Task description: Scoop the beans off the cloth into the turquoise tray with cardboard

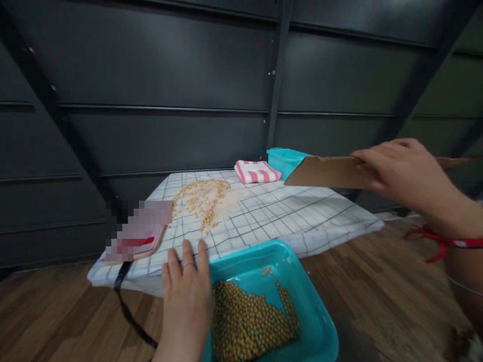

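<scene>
My left hand rests on the left rim of a teal tray holding a heap of yellow beans; its fingers lie flat on the white grid cloth at the near table edge. My right hand is raised at the right, pinching a flat brown cardboard piece that points left above the cloth. A mixed pile of yellow beans and white grains is spread on the cloth farther back.
A red-and-white striped towel and a second teal container sit at the table's far edge. A blurred pink object with a black strap lies at the left. Dark wall panels stand behind; wooden floor surrounds the low table.
</scene>
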The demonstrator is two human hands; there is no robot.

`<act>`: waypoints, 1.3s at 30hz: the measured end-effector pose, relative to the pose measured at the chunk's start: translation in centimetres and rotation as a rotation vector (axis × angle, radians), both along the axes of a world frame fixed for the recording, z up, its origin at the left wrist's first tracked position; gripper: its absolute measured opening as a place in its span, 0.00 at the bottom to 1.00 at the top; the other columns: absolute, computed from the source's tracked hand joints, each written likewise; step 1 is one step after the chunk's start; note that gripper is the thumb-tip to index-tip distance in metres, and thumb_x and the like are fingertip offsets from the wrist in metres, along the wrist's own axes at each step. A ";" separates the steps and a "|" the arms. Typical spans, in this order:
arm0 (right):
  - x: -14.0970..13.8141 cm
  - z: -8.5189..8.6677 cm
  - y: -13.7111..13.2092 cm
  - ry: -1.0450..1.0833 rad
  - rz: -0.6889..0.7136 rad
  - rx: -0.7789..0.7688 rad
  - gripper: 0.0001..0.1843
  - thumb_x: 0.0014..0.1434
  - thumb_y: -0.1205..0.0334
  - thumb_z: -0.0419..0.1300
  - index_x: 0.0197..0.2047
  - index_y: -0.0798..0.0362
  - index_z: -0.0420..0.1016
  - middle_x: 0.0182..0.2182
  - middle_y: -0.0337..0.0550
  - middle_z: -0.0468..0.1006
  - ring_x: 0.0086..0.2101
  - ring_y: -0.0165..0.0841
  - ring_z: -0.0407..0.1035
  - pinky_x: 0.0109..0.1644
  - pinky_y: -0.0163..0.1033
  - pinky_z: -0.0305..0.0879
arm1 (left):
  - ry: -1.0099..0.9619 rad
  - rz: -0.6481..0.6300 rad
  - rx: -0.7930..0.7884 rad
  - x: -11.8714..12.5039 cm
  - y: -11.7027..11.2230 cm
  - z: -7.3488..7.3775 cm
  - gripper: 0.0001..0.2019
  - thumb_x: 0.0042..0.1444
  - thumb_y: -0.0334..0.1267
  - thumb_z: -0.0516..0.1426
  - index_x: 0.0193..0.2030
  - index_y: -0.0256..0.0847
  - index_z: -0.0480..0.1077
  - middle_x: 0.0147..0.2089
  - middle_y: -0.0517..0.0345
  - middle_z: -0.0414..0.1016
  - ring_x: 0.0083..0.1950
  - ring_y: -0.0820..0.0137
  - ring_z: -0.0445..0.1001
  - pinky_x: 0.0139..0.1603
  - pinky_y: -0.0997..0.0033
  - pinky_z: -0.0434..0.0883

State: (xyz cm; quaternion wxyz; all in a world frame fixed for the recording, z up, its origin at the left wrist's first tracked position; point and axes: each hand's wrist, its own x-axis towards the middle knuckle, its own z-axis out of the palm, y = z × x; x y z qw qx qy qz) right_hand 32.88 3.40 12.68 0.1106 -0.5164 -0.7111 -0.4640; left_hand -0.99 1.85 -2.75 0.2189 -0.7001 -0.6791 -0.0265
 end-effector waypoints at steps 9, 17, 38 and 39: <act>2.7 -2.0 -1.7 0.033 0.132 -0.193 0.16 0.48 0.72 0.45 0.38 0.54 0.68 0.29 0.45 0.76 0.31 0.34 0.68 0.39 0.41 0.59 | 0.095 -0.046 0.042 0.4 0.2 -0.9 0.24 0.54 0.26 0.44 0.59 0.31 0.57 0.60 0.36 0.61 0.58 0.43 0.60 0.52 0.50 0.63; 2.4 -0.3 -2.8 0.024 0.244 -0.178 0.15 0.53 0.72 0.45 0.39 0.52 0.67 0.31 0.42 0.75 0.32 0.33 0.68 0.44 0.42 0.57 | 0.084 -0.051 0.018 0.6 0.3 -1.0 0.24 0.54 0.29 0.46 0.59 0.31 0.58 0.60 0.36 0.60 0.58 0.44 0.59 0.52 0.50 0.63; 4.7 -0.3 -3.9 0.050 0.333 -0.261 0.12 0.58 0.67 0.46 0.40 0.50 0.69 0.30 0.38 0.76 0.33 0.31 0.68 0.43 0.39 0.58 | -0.024 -0.099 0.060 1.0 -0.3 -0.5 0.23 0.53 0.28 0.45 0.58 0.31 0.60 0.59 0.33 0.60 0.59 0.44 0.58 0.53 0.44 0.61; 4.7 -0.8 -3.4 0.058 0.344 -0.255 0.13 0.58 0.68 0.45 0.39 0.51 0.69 0.31 0.39 0.76 0.33 0.30 0.68 0.44 0.39 0.58 | -0.034 -0.106 0.063 1.0 -0.3 -0.5 0.23 0.53 0.28 0.45 0.57 0.30 0.60 0.59 0.32 0.60 0.59 0.43 0.58 0.52 0.45 0.62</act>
